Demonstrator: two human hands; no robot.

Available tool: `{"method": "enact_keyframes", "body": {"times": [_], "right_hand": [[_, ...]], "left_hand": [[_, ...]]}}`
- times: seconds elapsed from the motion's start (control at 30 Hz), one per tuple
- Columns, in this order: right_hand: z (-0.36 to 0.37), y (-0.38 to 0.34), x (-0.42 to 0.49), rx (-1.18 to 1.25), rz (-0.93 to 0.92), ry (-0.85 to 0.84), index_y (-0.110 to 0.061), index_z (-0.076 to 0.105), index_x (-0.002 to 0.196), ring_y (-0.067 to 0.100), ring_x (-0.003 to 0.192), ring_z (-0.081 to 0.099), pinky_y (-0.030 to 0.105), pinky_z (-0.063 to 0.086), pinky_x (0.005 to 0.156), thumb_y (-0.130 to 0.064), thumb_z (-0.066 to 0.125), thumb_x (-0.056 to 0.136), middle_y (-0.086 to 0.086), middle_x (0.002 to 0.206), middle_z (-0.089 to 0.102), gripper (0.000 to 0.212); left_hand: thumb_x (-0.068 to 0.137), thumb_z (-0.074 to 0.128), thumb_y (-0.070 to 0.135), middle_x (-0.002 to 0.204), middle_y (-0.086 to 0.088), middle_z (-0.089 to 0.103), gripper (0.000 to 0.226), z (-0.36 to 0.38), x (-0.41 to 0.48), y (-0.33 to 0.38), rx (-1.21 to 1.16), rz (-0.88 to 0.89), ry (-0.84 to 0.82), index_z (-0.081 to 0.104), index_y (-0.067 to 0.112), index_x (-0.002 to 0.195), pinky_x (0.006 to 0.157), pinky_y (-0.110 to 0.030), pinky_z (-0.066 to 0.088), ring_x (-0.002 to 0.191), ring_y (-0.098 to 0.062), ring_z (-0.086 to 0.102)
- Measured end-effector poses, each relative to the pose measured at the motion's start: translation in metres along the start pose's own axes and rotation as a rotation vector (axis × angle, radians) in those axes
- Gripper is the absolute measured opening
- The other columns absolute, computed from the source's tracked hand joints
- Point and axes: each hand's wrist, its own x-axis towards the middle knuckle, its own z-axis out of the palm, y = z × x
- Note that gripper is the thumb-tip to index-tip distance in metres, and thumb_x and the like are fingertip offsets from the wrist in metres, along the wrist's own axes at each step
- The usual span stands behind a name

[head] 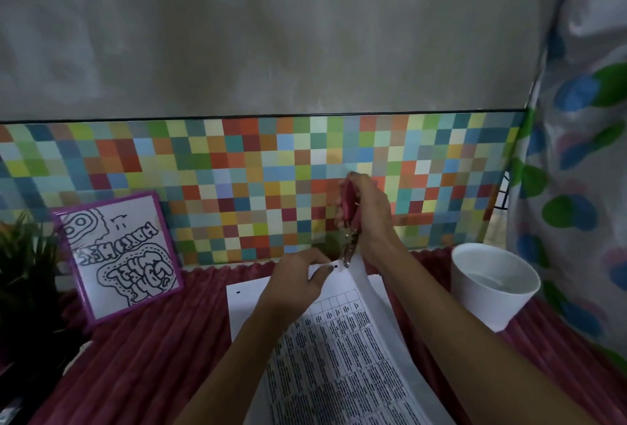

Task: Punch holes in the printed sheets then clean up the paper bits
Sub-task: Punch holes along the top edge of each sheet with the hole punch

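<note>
We see the fingers [360, 184] of the right hand [369, 221] curled tight round the red handles of a hole punch [349, 217], which stands nearly upright with its metal head pointing down at the far edge of the printed sheet [339, 356]. The head meets the paper just right of a small dark hole [335, 266], though the view is too blurred there for us to say whether the punch is biting the sheet or only touching it. The fingers [317, 256] of the left hand [298, 283] are closed together with the thumb, pinching that same far edge and holding it lifted, just left of the hole. The printed sheet, covered in a table of dense black text, curves up from the near side towards both hands. Under it lies a lower sheet [244, 309], flat on the worktop, with one dark hole showing near its far left corner. Both sheets rest on a dark red ribbed cloth [152, 356] that covers the worktop. To the right, near the sheets but apart from them, stands a white cup [492, 285]. To the left a purple-framed drawing [118, 255] leans against a panel of many-coloured squares [237, 170], with a leafy plant [23, 272] beside it at the left edge. A flower-patterned curtain [576, 153] hangs at the right, and a grey wall [271, 34] rises above the panel.
</note>
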Motion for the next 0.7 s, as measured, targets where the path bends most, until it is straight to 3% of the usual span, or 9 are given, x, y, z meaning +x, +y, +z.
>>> {"method": "enact_keyframes", "body": {"times": [0.07, 0.13, 0.27, 0.37, 0.47, 0.53, 0.6, 0.63, 0.7], "right_hand": [[-0.006, -0.008, 0.002, -0.059, -0.010, 0.025, -0.007, 0.063, 0.082, 0.017, 0.049, 0.049, 0.027, 0.041, 0.049, -0.031, 0.056, 0.092, 0.007, 0.063, 0.058, 0.027], [-0.020, -0.011, 0.006, -0.293, -0.005, -0.012, -0.005, 0.065, 0.091, 0.019, 0.056, 0.053, 0.030, 0.046, 0.054, -0.029, 0.067, 0.087, 0.006, 0.070, 0.064, 0.025], [-0.054, -0.007, -0.003, -0.642, 0.247, -0.234, -0.008, 0.065, 0.102, 0.027, 0.077, 0.070, 0.040, 0.056, 0.076, -0.013, 0.084, 0.068, 0.010, 0.091, 0.073, 0.039], [-0.071, 0.003, -0.017, -0.646, 0.364, -0.257, -0.012, 0.066, 0.105, 0.032, 0.087, 0.072, 0.050, 0.055, 0.087, -0.003, 0.083, 0.065, 0.012, 0.096, 0.075, 0.044], [-0.072, 0.009, -0.027, -0.660, 0.370, -0.189, -0.015, 0.064, 0.111, 0.030, 0.086, 0.071, 0.042, 0.057, 0.075, 0.004, 0.079, 0.067, 0.012, 0.105, 0.070, 0.050], [-0.068, 0.009, -0.032, -0.621, 0.341, -0.125, -0.012, 0.066, 0.104, 0.031, 0.079, 0.071, 0.036, 0.057, 0.065, 0.009, 0.077, 0.068, 0.014, 0.097, 0.071, 0.043], [-0.065, 0.005, -0.034, -0.582, 0.314, -0.052, -0.004, 0.068, 0.097, 0.035, 0.072, 0.070, 0.039, 0.058, 0.065, 0.012, 0.075, 0.067, 0.017, 0.086, 0.073, 0.035], [-0.065, 0.003, -0.033, -0.555, 0.328, -0.016, 0.000, 0.068, 0.096, 0.037, 0.073, 0.070, 0.044, 0.059, 0.068, 0.014, 0.074, 0.067, 0.020, 0.085, 0.072, 0.033], [-0.067, 0.000, -0.030, -0.463, 0.387, 0.041, 0.006, 0.067, 0.096, 0.043, 0.081, 0.069, 0.057, 0.056, 0.079, 0.013, 0.073, 0.065, 0.026, 0.090, 0.071, 0.033]], "left_hand": [[0.094, 0.064, 0.023, 0.085, 0.011, 0.067, 0.010, -0.001, -0.003, -0.005, -0.045, -0.028, 0.007, 0.071, 0.015, 0.093, 0.071, -0.023, 0.042, 0.082, -0.007, 0.062], [0.093, 0.065, 0.023, 0.086, 0.009, 0.069, 0.009, -0.005, -0.005, -0.007, -0.104, -0.059, 0.032, 0.070, 0.017, 0.091, 0.072, -0.028, 0.048, 0.082, -0.008, 0.063], [0.094, 0.063, 0.023, 0.084, 0.008, 0.067, 0.009, -0.013, -0.003, 0.000, -0.191, -0.086, 0.058, 0.064, 0.022, 0.085, 0.069, -0.022, 0.044, 0.080, -0.006, 0.060], [0.096, 0.061, 0.023, 0.087, 0.003, 0.065, 0.010, -0.018, -0.001, 0.011, -0.216, -0.081, 0.066, 0.062, 0.021, 0.086, 0.067, -0.017, 0.040, 0.077, -0.004, 0.056], [0.096, 0.060, 0.021, 0.087, -0.003, 0.065, 0.010, -0.022, -0.003, 0.024, -0.233, -0.061, 0.045, 0.061, 0.016, 0.087, 0.067, -0.013, 0.041, 0.069, -0.004, 0.053], [0.094, 0.062, 0.031, 0.095, 0.002, 0.067, 0.009, -0.023, -0.007, 0.023, -0.141, -0.053, 0.109, 0.063, 0.022, 0.095, 0.085, -0.024, 0.047, 0.082, -0.008, 0.059], [0.089, 0.062, 0.048, 0.121, 0.008, 0.060, 0.038, -0.025, -0.017, 0.014, 0.082, -0.149, 0.283, 0.058, 0.027, 0.120, 0.105, -0.043, 0.038, 0.113, -0.013, 0.053], [0.086, 0.063, 0.054, 0.133, 0.007, 0.053, 0.056, -0.027, -0.025, 0.008, 0.094, -0.272, 0.385, 0.051, 0.025, 0.133, 0.110, -0.046, 0.033, 0.125, -0.015, 0.045], [0.076, 0.073, 0.059, 0.135, -0.002, 0.054, 0.076, -0.033, -0.042, -0.001, -0.277, -0.487, 0.491, 0.047, 0.017, 0.134, 0.107, -0.048, 0.039, 0.126, -0.022, 0.050]]}}
